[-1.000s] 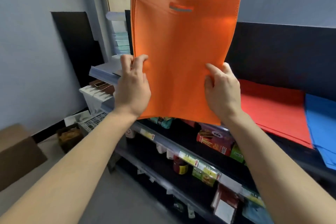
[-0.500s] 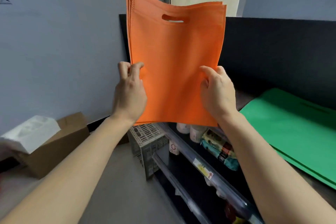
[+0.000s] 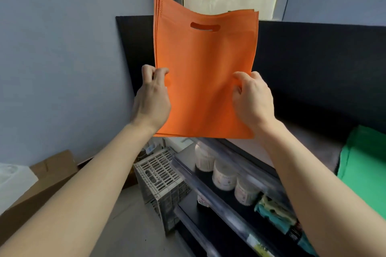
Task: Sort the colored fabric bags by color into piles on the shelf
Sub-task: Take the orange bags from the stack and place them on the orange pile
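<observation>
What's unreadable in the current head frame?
Head view: how many orange bags are in the stack; only layered edges show.
Head view: fingers of the left hand and right hand behind the fabric, hidden by the bags.
Head view: green pile, cut off by the right edge.
Head view: labels on the jars, too small and blurred.
</observation>
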Demonstrator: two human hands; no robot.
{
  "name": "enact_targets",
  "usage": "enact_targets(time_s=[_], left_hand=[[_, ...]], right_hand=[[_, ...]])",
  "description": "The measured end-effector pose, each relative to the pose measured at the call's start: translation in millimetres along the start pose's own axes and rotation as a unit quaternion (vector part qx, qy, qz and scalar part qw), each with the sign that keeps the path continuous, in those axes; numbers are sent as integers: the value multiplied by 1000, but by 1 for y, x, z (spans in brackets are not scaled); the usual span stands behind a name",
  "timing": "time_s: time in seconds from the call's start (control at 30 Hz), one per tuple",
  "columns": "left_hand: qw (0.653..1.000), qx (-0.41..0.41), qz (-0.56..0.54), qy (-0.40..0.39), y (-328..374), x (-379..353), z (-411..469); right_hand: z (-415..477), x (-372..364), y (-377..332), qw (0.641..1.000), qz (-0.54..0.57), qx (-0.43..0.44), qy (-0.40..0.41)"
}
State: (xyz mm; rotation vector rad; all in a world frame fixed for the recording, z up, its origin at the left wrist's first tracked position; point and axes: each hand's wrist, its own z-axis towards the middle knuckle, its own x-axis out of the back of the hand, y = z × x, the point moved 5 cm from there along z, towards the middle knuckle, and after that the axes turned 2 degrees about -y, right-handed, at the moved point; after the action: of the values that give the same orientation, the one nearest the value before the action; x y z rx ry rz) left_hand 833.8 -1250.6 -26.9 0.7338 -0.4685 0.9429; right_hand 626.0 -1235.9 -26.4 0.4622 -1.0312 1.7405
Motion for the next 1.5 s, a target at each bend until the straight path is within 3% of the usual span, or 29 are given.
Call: enact_targets(time_s=[0.23,0.5,0.73,0.97,1.13,1.3,1.5], left_hand=[[996,-40,7,-85,-65,-49,80],[970,-70,18,-232,-140,-109,141],[929,-134,-22,-344,-137,-172,147],[905,-174,-48,-384,-116,-207,152],[897,-168,-55,-406,-112,-226,158],[900,-137,-23,-412,-117,-231,162],[895,-155,-40,-416,-113,-236,154]], right_hand=[[47,-51,-18,994,-62,-91,18],[74,-136,-46,974,-117,-180,-73],[64,-149,-18,929,-164,-305,-133],[55,-135,6,893,-184,-391,-127],[48,-133,17,860,-178,-447,-169],[50,-144,21,861,-167,-448,-171],[49,-141,14,857,-230,-435,-156]])
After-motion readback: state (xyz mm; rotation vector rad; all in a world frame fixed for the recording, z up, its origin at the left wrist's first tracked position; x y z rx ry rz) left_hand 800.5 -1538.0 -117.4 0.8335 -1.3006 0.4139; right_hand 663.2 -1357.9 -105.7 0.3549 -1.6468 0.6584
